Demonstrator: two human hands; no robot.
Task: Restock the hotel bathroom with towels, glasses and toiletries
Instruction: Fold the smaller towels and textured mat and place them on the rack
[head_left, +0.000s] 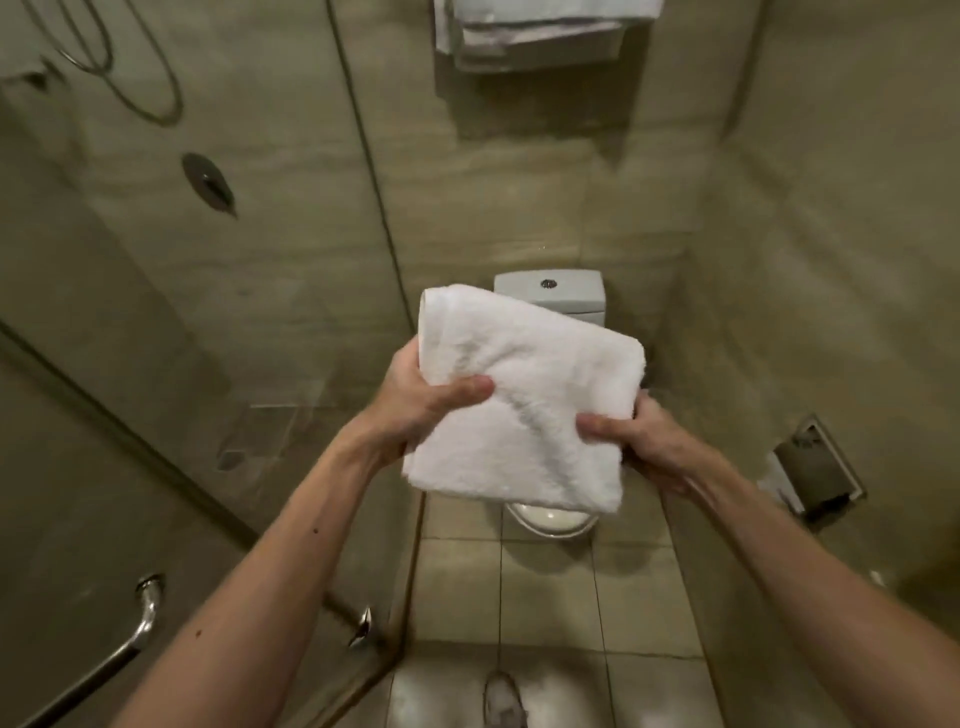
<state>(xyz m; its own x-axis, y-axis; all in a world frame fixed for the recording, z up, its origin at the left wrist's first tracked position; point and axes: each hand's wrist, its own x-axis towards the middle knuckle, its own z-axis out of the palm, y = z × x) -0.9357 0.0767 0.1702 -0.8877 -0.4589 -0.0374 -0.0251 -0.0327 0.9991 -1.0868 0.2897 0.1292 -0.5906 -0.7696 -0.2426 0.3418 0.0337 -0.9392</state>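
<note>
Both hands (421, 395) gripping folded, fluffy towel (524, 400)

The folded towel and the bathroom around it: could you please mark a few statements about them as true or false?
1. The left hand and the right hand both grip the folded white towel. True.
2. The towel lies on the toilet cistern. False: it is held in the air in front of the toilet.
3. More white towels sit high on the wall above the toilet. True.
4. The shower is on the person's right. False: it is on the left, behind glass.
</note>
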